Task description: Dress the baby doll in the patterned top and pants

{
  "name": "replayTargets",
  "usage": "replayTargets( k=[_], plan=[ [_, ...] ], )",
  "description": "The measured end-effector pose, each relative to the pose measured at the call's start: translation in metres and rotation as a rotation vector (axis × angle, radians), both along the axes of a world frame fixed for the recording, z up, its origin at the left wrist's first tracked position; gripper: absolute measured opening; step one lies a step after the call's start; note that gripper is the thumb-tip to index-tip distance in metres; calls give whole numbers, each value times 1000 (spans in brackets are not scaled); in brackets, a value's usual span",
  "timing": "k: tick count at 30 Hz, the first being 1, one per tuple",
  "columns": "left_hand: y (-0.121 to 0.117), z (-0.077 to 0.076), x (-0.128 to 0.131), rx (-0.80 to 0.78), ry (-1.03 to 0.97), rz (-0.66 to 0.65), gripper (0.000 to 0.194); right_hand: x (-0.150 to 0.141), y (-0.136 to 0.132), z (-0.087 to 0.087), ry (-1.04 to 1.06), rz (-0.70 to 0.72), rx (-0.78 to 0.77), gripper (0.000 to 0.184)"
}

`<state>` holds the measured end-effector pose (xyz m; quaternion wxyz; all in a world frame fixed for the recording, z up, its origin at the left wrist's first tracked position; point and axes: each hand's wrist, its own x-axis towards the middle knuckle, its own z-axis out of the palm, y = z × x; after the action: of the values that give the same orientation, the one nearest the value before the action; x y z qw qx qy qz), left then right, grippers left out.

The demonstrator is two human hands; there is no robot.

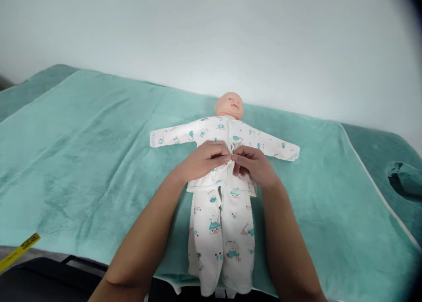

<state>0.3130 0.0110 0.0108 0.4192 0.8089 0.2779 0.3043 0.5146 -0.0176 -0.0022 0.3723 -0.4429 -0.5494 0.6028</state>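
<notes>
A baby doll point(230, 105) lies on its back with its head at the far side and its arms spread wide. It wears a white baby shirt point(207, 128) printed with small teal and pink figures, and matching trousers point(235, 223). At the middle of the shirt front, my left hand point(207, 158) pinches one edge of the opening between thumb and forefinger. Against it, my right hand point(252, 161) pinches the other edge. The fingertips of both hands nearly meet there. Any fastener between them is too small to make out.
A teal plush blanket point(99, 161) covers the bed under the doll, with creases on the left. A white wall point(211, 38) rises behind. A face hole point(404, 179) shows at the right. Black material and a yellow strip point(20, 251) are at the lower left.
</notes>
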Motion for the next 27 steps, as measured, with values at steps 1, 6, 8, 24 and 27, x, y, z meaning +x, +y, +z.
replayTargets(
  k=[1,6,8,24,27],
  plan=[
    [0,-1,0,2,1,3,32,1,0,0,3,19,7,28],
    [2,-6,3,32,26,54,31,5,1,-2,32,52,7,23],
    [2,-7,4,35,33,73,31,5,1,-2,33,49,4,22],
    [-2,-7,4,224,217,146,24,-8,-5,-2,-71,-70,117,27],
    [-4,-6,4,241,222,144,16,-9,-5,0,-77,-62,125,26]
  ],
)
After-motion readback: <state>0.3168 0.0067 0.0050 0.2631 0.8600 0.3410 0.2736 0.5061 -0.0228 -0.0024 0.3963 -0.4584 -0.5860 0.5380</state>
